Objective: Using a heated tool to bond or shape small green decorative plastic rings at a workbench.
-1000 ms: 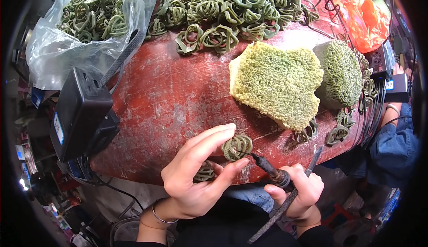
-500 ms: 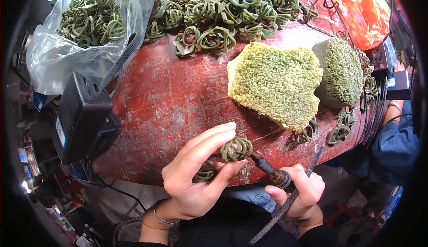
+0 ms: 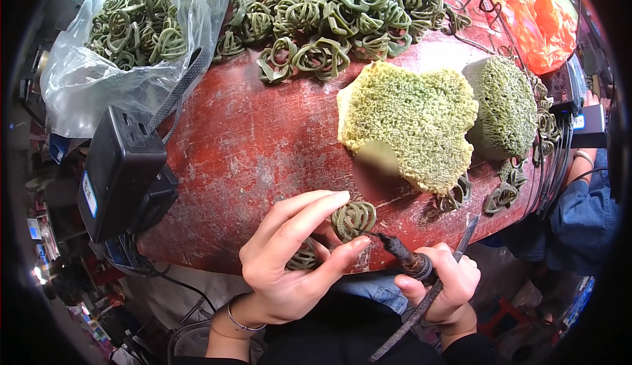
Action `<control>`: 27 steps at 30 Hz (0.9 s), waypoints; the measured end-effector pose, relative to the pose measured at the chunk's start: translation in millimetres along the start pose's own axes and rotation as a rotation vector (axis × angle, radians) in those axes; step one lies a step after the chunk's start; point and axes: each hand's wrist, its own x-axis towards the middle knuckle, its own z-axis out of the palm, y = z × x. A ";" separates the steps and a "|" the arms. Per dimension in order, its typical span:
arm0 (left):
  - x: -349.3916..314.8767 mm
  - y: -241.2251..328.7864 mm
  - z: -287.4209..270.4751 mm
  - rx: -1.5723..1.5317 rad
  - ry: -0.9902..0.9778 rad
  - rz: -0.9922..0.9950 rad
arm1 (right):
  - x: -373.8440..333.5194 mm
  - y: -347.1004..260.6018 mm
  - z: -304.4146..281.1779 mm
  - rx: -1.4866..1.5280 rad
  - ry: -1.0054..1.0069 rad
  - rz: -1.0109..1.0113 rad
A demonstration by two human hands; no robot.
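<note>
Between the thumb and fingers of my left hand (image 3: 289,253) is a cluster of green ring-shaped pieces (image 3: 354,220), waxy in look. A second green cluster (image 3: 303,256) is tucked in the same hand, partly hidden by the fingers. My right hand (image 3: 451,282) grips a soldering-iron-like heated pen (image 3: 411,259), dark and rust-stained, with its thin tip at the lower edge of the held cluster. A long, narrow, file-like flat strip (image 3: 421,309) is also held in the right hand, crossing under the pen.
Loose green ring pieces (image 3: 322,16) are heaped at the back, beside a clear plastic bag (image 3: 66,95) of more. A yellow-green sponge (image 3: 415,121) and a round green block (image 3: 503,108) lie right, near an orange bag (image 3: 536,22). Black power packs (image 3: 122,167) stand left. Another person's sleeve (image 3: 582,223) shows right.
The held cluster has shifted slightly right and turned a little between my left fingers. The pen tip sits slightly lower on it. A blurred round patch now covers the sponge's lower left edge.
</note>
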 end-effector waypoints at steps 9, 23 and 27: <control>-0.2 0.8 1.6 -0.003 0.005 -0.012 | -0.8 0.2 1.1 -0.003 0.008 0.018; -2.3 7.8 3.1 0.078 0.033 -0.077 | -4.9 5.8 2.5 0.050 0.040 0.015; -4.8 10.2 2.3 0.130 0.026 -0.052 | -2.6 2.5 0.5 0.203 -0.006 0.064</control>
